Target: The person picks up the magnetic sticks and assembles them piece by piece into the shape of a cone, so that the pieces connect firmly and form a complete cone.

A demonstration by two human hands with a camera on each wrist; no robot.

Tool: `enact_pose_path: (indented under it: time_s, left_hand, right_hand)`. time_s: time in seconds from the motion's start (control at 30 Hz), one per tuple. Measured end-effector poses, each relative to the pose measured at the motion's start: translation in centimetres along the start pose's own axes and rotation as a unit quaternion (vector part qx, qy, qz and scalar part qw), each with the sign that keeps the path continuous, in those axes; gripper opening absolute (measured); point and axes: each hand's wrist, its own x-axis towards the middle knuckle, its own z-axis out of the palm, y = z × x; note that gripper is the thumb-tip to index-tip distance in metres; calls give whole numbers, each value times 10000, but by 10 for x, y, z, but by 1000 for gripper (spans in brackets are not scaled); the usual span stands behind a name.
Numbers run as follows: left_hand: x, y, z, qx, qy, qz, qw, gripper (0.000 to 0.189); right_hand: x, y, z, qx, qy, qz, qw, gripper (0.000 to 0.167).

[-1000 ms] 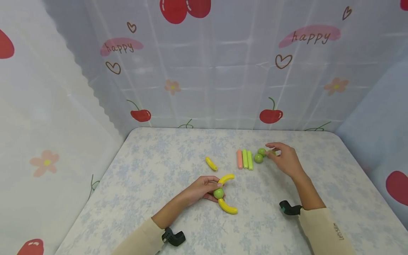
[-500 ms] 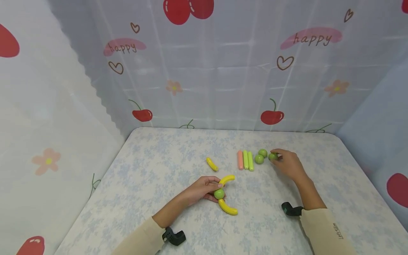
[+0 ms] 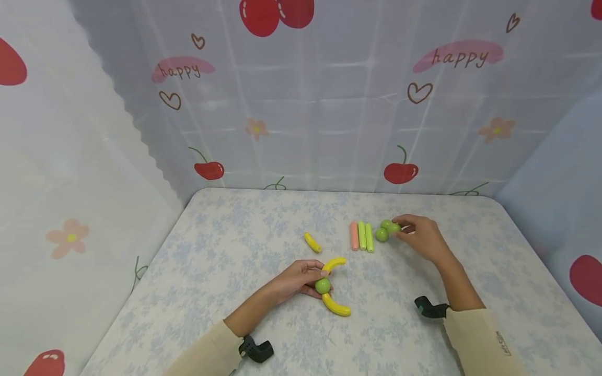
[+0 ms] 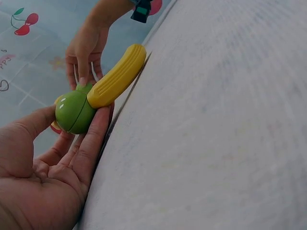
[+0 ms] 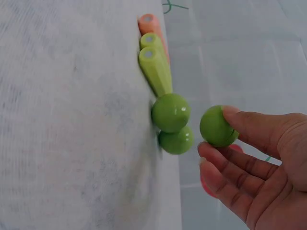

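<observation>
The left hand [image 3: 295, 281] pinches a shiny green ball [image 3: 322, 285] with curved yellow sticks [image 3: 336, 305]. The right hand [image 3: 423, 237] pinches another ball [image 5: 217, 127], now closer to two smooth balls [image 5: 170, 113].

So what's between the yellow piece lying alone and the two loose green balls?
Three sticks, side by side: a pinkish-orange stick nearest the yellow piece, then two lime-green sticks beside the green balls. The head view shows this.

Pale curtain [image 3: 310, 78] with red cherries [image 3: 401, 173] and peach flowers [image 3: 256, 129] behind a blue-patterned white tabletop [image 3: 235, 230].
</observation>
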Motion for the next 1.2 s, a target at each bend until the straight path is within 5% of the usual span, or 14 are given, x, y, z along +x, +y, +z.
enact_pose_path:
  time_s: [0.4,0.83,1.2]
  left_hand:
    - [-1,3,0,-96,-35,7,9999,35]
    - [-3,-2,0,-124,50,61,9999,36]
    - [-1,1,1,-38,-1,86,10000,34]
  right_hand:
    - [-6,-42,21,719,-820,-599,9922,33]
    - [-8,-51,36,1453,-2118,-888,9624,36]
    - [-10,-56,44,1799,-2302,-934,9518,33]
